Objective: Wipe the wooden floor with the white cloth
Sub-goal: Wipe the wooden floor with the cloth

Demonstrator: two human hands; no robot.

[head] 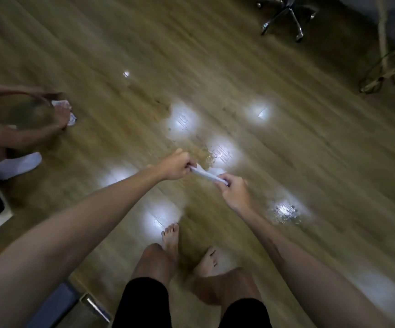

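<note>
- The left hand (176, 167) has its grip clamped on one end of the white cloth (207, 175), fingers curled round it at the upper-left end.
- The right hand (233, 189) has its grip pinched on the other, lower-right end of the same cloth, fingers folded over it.
- The white cloth runs as a narrow, twisted strip between the two hands, stretched slantwise from the left grip down to the right grip; it is held up in the air above the wooden floor (310, 162), not lying on it.
- Both bare forearms reach out from the lower corners of the view toward the middle.
- Below the hands stand two bare feet (171, 237) and knees, with black shorts (144, 304) at the bottom edge.
- The floor shows bright light reflections and a wet, speckled patch (286, 213) just right of the right hand; another speckled patch lies just beyond the cloth.
- At the left edge, another person's hands (61, 114) hold a crumpled white rag (69, 112) low over the floor.
- A wheeled chair base (286, 15) stands near the top edge, well apart from the hands.
</note>
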